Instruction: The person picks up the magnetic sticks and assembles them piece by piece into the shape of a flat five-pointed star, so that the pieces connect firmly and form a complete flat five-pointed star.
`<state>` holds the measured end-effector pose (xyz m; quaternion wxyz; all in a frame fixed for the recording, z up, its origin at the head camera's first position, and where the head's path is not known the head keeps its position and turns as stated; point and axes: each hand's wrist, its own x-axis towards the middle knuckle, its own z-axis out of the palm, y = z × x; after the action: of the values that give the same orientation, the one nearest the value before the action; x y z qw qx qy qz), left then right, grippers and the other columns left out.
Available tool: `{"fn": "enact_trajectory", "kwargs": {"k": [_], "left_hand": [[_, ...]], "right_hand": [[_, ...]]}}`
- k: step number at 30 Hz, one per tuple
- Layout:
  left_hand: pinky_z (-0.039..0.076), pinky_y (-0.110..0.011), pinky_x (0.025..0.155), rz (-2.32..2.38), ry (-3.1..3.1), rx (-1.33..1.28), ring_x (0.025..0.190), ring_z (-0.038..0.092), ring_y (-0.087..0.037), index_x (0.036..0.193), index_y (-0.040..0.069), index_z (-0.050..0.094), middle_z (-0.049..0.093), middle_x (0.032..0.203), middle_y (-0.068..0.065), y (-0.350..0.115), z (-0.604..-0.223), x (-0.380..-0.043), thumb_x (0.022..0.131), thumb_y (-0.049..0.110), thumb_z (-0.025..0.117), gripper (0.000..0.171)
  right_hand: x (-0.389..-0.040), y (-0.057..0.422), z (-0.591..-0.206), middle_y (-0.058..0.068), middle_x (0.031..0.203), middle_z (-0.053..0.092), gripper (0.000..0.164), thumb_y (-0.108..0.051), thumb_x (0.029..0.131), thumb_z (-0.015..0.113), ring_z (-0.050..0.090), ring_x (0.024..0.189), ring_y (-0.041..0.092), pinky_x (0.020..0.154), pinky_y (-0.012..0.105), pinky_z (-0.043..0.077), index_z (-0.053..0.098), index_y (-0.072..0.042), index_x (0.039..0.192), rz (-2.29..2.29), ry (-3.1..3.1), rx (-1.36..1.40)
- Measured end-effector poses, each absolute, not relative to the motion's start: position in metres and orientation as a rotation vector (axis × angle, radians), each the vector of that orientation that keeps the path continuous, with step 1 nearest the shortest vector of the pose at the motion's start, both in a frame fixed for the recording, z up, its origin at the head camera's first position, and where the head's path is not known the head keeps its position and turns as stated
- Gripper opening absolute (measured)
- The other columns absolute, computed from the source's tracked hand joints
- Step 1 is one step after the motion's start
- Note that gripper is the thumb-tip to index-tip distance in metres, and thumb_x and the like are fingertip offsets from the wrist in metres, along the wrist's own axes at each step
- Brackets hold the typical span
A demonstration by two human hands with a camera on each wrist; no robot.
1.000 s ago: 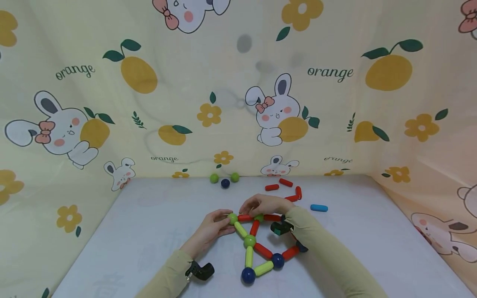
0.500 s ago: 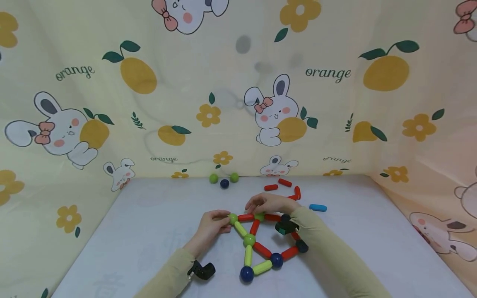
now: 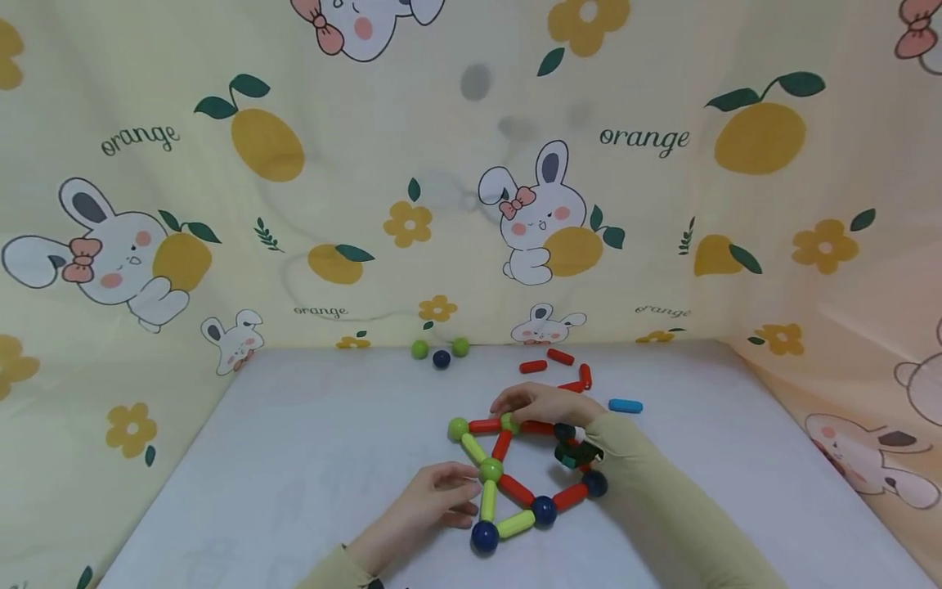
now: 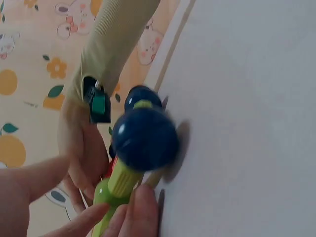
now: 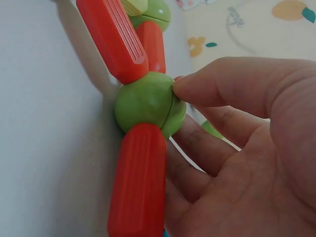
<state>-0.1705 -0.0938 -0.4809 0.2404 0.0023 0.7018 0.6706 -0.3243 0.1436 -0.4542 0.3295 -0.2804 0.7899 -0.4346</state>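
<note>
A flat frame of magnetic balls and rods lies on the table, with red rods (image 3: 517, 490), light green rods (image 3: 516, 523), green balls and dark blue balls (image 3: 485, 537). My right hand (image 3: 548, 403) pinches the green ball (image 5: 148, 101) at the frame's far side, thumb against it and fingers behind; red rods (image 5: 138, 182) run out from this ball. My left hand (image 3: 434, 501) is beside the central green ball (image 3: 491, 470), its fingers loosely bent and spread. In the left wrist view its fingertips (image 4: 144, 197) overlap the light green rod (image 4: 122, 178) beneath a large blue ball (image 4: 145, 139).
Two loose green balls (image 3: 419, 349) and a dark blue ball (image 3: 441, 359) lie at the table's back edge. Several loose red rods (image 3: 533, 366) and a blue rod (image 3: 625, 406) lie at the back right. A printed curtain (image 3: 353, 164) hangs behind the white table (image 3: 294, 458).
My left hand has let go of the far-left green ball and moved toward me, beside the central green ball. My right hand has shifted slightly right and stays at the far-side green ball.
</note>
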Motion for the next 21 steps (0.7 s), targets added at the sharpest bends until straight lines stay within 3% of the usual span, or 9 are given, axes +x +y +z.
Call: {"fn": "enact_trajectory", "kwargs": {"k": [9,14,21], "left_hand": [[0.057,-0.035,0.067,1.660,2.184,0.190,0.077,0.065,-0.021,0.116,0.009,0.061,0.065,0.095,-0.004,-0.084,-0.480,-0.156,0.072,0.009,0.083,0.049],[0.057,-0.035,0.065,1.656,2.241,0.230,0.077,0.065,-0.020,0.117,0.008,0.060,0.064,0.095,-0.004,-0.089,-0.476,-0.156,0.073,0.005,0.081,0.049],[0.056,-0.035,0.071,1.661,2.353,0.370,0.087,0.065,-0.026,0.122,-0.002,0.056,0.063,0.103,-0.015,-0.116,-0.470,-0.168,0.079,-0.003,0.073,0.046]], "right_hand": [[-0.326,0.148,-0.455,0.002,0.118,0.062,0.032,-0.011,0.094,0.060,0.053,0.110,0.021,0.100,0.044,0.040,0.059,-0.009,0.126,-1.147,2.099,-0.723],[-0.325,0.151,-0.455,0.004,0.120,0.062,0.032,-0.008,0.094,0.059,0.055,0.112,0.021,0.099,0.042,0.042,0.058,-0.008,0.127,-1.165,2.116,-0.697],[-0.321,0.162,-0.457,0.010,0.119,0.061,0.030,-0.007,0.094,0.059,0.054,0.106,0.023,0.091,0.035,0.048,0.059,-0.003,0.123,-1.178,2.172,-0.673]]}}
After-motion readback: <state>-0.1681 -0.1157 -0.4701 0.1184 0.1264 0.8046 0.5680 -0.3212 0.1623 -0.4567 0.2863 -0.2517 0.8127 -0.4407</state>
